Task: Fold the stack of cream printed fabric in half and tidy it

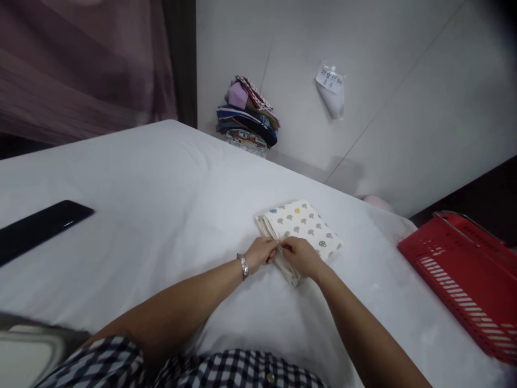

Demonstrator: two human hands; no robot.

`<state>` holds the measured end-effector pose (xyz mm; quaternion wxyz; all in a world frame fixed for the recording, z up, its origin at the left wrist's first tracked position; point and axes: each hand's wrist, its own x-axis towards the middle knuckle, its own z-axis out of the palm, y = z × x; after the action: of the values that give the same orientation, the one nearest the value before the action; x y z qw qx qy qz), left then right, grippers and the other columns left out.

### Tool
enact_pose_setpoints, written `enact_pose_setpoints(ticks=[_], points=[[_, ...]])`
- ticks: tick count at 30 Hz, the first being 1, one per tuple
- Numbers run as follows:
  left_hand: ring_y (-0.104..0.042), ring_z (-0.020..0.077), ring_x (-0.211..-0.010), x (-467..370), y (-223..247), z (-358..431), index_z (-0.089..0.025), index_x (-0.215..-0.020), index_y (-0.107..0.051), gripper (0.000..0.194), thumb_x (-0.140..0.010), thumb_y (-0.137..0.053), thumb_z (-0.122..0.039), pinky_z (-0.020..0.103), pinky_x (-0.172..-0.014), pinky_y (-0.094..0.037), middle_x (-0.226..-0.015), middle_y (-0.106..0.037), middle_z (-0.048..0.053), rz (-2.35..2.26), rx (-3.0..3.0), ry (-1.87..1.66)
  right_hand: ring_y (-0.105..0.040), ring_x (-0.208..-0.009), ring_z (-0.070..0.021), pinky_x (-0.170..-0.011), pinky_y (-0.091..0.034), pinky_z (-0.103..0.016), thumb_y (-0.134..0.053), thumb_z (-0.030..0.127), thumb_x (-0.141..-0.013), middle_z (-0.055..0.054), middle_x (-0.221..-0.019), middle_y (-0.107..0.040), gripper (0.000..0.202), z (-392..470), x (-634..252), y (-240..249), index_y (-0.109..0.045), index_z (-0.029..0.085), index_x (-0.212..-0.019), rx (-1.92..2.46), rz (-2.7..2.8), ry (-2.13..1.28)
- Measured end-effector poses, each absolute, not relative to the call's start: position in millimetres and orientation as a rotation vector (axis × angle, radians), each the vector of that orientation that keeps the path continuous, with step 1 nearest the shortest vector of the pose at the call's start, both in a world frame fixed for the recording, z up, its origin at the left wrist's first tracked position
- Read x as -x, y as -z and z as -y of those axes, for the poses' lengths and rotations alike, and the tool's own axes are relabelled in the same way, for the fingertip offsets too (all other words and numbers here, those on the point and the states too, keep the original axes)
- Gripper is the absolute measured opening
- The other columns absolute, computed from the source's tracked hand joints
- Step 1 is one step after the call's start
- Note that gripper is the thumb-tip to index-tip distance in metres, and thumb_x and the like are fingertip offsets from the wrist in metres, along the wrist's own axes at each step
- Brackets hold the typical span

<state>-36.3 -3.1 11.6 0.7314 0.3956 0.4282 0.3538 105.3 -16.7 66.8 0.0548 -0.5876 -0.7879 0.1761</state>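
A folded cream cloth point(309, 223) printed with small grey, blue, yellow and green mushrooms lies on the white-covered table point(169, 199). Its stacked layers show along the near left edge. My left hand point(262, 253), with a silver bracelet at the wrist, pinches at that edge. Beside it, my right hand point(301, 254) has its fingers closed on the same layered edge, resting partly over the printed top. The two hands meet at the fingertips, and the exact pinch is partly hidden by the fingers.
To the right stands a red plastic basket point(448, 269) with slotted sides. A long black object point(44, 226) lies on the table at the left. Beyond the far edge are a pile of folded fabrics point(248, 116) and a clear bag with a handwritten label point(331, 89) on the floor.
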Motion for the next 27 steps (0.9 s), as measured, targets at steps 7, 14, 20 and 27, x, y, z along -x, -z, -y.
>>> enact_pose_setpoints(ticks=[7, 14, 20, 27], points=[[-0.032, 0.0053, -0.032, 31.0, -11.2, 5.3, -0.019, -0.053, -0.034, 0.033, -0.081, -0.050, -0.025, 0.020, -0.037, -0.024, -0.038, -0.033, -0.009, -1.022, -0.914, -0.805, -0.059, -0.081, -0.0143, -0.071, -0.039, -0.023, -0.046, 0.018, -0.078, -0.002, -0.088, -0.068, 0.026, -25.4, -92.6, -75.5, -0.066, 0.021, -0.093, 1.793, 2.269, -0.437], [-0.035, 0.0072, -0.032, 29.6, -8.5, 5.2, -0.020, -0.053, -0.035, 0.032, -0.083, -0.045, -0.023, 0.021, -0.038, -0.025, -0.037, -0.034, -0.008, -1.065, -0.958, -0.804, -0.059, -0.079, -0.0174, -0.063, -0.037, -0.025, -0.051, 0.023, -0.076, -0.005, -0.084, -0.068, 0.018, -46.1, -64.4, -73.6, -0.066, 0.020, -0.084, 2.060, 2.476, -0.251], [-0.035, 0.0079, -0.032, 29.0, -2.2, 3.1, -0.019, -0.052, -0.038, 0.032, -0.083, -0.044, -0.025, 0.022, -0.039, -0.025, -0.035, -0.035, -0.007, -1.062, -1.033, -0.810, -0.061, -0.082, -0.0208, -0.063, -0.039, -0.027, -0.050, 0.022, -0.074, -0.009, -0.089, -0.068, 0.021, -47.3, -60.5, -75.8, -0.066, 0.019, -0.088, 2.094, 2.633, -0.132], [-0.036, 0.0079, -0.032, 28.3, -1.4, 2.8, -0.019, -0.051, -0.040, 0.032, -0.082, -0.045, -0.025, 0.022, -0.039, -0.027, -0.036, -0.037, -0.006, -1.084, -1.041, -0.813, -0.063, -0.081, -0.0228, -0.064, -0.040, -0.028, -0.051, 0.018, -0.072, -0.014, -0.090, -0.068, 0.024, -44.6, -50.4, -75.5, -0.068, 0.014, -0.088, 2.095, 2.698, -0.012]])
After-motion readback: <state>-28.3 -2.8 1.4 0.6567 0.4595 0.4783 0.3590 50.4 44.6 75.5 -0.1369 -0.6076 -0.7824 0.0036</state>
